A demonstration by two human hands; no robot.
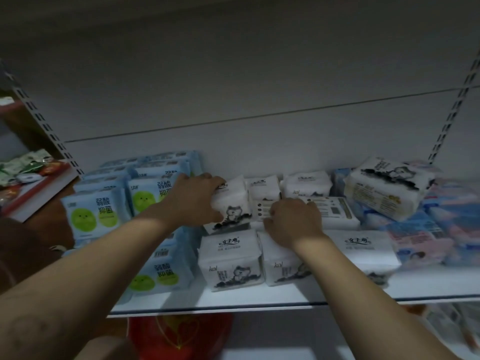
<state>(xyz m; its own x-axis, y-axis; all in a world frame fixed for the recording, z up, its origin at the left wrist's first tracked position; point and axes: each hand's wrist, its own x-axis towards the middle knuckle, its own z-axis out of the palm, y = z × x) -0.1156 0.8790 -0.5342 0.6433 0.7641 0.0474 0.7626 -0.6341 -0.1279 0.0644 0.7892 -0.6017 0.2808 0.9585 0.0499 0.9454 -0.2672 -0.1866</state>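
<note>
The person's left hand [197,198] is reaching in from seven o'clock and gripping a dog-print tissue pack [233,203], with the fingers wrapping over its top and the thumb pressing on its near face. The pack is standing tilted just left of the middle of the white shelf [259,302], in the second row back. The right hand [293,222] is coming in from five o'clock and resting on a flat white pack [335,211] that is lying label-up at three o'clock of the dog-print one. Its fingers are curling over that pack's left end, though the fingertips are hiding beneath the knuckles. At six o'clock of the two hands, three front-row white packs [230,258] are standing side by side along the shelf's front edge, and the right wrist is crossing over the middle one. At nine o'clock, blue packs with green faces [96,214] are standing in rows. At two o'clock, a large white pack [384,188] is lying tilted on top of pink-and-blue packs [441,224]. At twelve o'clock, more small white packs [306,184] are sitting against the back wall.
</note>
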